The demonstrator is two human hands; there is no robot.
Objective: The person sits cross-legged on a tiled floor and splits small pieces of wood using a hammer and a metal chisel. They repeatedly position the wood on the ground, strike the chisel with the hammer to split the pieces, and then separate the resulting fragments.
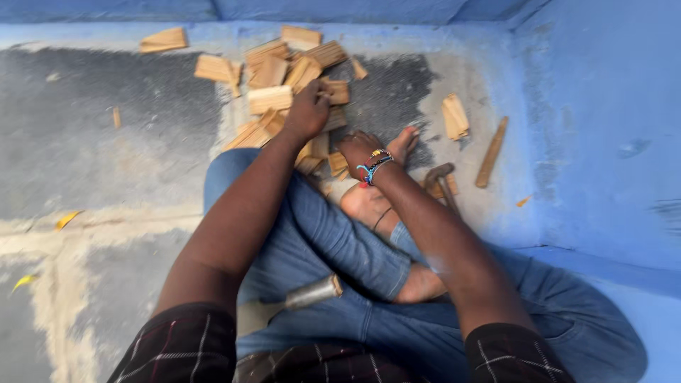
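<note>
I sit cross-legged on the floor in blue jeans. My left hand (308, 110) reaches forward into a pile of short flat wooden pieces (273, 71), with its fingers curled on one piece (335, 92) at the pile's near edge. My right hand (358, 150), with beaded bracelets on the wrist, hangs knuckles up just above my bare foot (369, 202). It is beside a few small wooden pieces (338, 163). Its fingers are hidden under the hand. The picture is slightly blurred.
A hammer (440, 181) lies on the floor right of my foot. A tool with a metal ferrule (312, 292) rests across my lap. A long wooden stick (491, 151) and stacked pieces (455, 115) lie near the blue wall (603, 128). Yellow scraps (66, 220) lie at left.
</note>
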